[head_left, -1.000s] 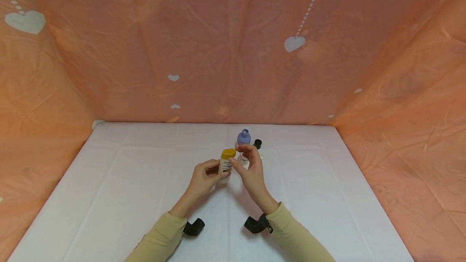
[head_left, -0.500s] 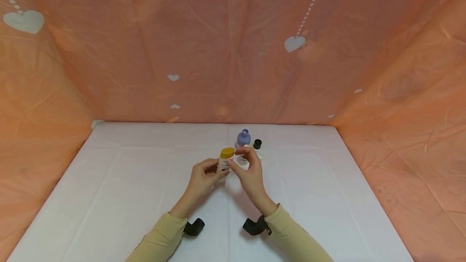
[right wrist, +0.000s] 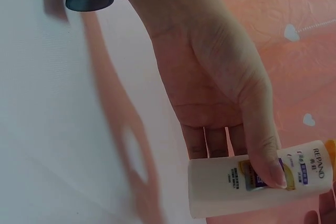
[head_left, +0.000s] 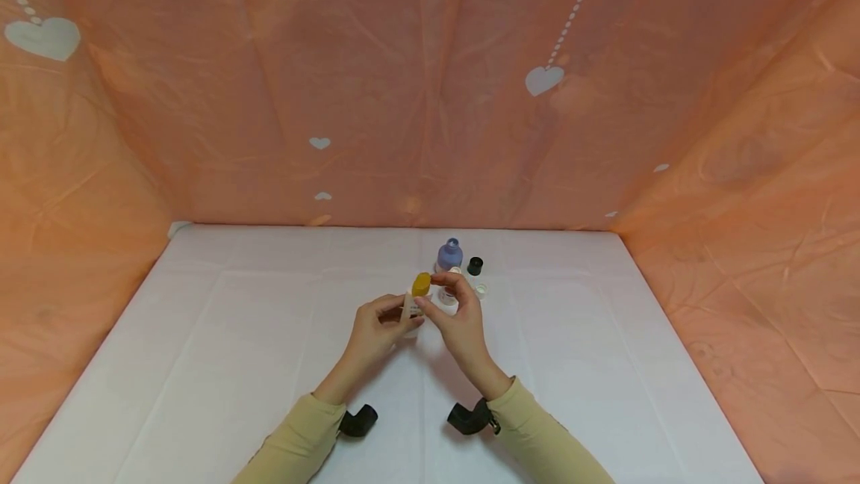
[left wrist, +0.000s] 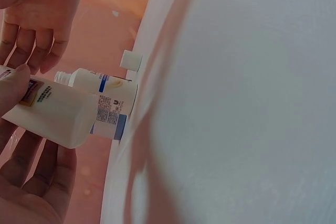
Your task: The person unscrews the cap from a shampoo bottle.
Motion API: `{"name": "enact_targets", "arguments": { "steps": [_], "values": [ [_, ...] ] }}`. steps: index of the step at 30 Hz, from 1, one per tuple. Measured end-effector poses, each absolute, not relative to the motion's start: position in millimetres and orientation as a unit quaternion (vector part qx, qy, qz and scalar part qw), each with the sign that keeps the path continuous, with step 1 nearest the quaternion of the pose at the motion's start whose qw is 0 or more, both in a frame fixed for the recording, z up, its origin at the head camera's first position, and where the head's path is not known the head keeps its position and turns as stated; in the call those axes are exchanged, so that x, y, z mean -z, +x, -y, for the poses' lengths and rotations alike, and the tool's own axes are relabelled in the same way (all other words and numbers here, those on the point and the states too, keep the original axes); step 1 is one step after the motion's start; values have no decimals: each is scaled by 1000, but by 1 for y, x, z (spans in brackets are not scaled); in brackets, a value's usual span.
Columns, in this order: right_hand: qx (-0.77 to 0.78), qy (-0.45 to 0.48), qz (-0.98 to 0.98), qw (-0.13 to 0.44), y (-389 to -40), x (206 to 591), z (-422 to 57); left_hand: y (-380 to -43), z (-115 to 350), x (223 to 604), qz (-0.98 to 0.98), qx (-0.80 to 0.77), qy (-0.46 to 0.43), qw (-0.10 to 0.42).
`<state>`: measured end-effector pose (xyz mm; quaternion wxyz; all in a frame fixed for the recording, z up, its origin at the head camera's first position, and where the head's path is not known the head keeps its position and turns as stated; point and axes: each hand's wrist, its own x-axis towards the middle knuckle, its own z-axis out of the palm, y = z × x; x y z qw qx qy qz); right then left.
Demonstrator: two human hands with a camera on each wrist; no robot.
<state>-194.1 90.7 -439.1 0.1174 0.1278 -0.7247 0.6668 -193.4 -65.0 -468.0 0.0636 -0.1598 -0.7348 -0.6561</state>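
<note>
My left hand [head_left: 373, 329] grips a white plastic bottle [head_left: 411, 309] upright above the table, thumb across its front label and fingers behind. Printed text and a small purple-and-gold label show on the bottle [right wrist: 223, 187] in the right wrist view. On top sits a yellow cap [head_left: 421, 284], turned narrow side toward the head camera. The right hand [head_left: 463, 323] pinches that cap between thumb and forefinger. In the left wrist view the cap lies outside the picture; the bottle's base [left wrist: 79, 124] points toward the table, with the right hand [left wrist: 44, 19] beyond it.
Behind the hands stand a blue-purple bottle [head_left: 449, 255] and a white bottle [left wrist: 97, 81] without a cap. A black cap [head_left: 475, 266] and a white cap [left wrist: 131, 60] lie to their right. Orange sheeting [head_left: 416, 110] encloses the white table [head_left: 255, 364].
The yellow cap has turned on the bottle, from its broad side to its narrow side, with the right hand's fingers at it. Both hands have shifted only slightly left.
</note>
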Motion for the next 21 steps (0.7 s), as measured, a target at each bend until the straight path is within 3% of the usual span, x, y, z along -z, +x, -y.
{"name": "enact_targets", "arguments": {
  "steps": [11, 21],
  "values": [
    [-662, 131, 730, 111, -195, 439, -92, -191, 63, 465, 743, 649, -157, 40],
    [-701, 152, 694, 65, -194, 441, -93, -190, 62, 464, 747, 648, -146, 30]
  ]
}}
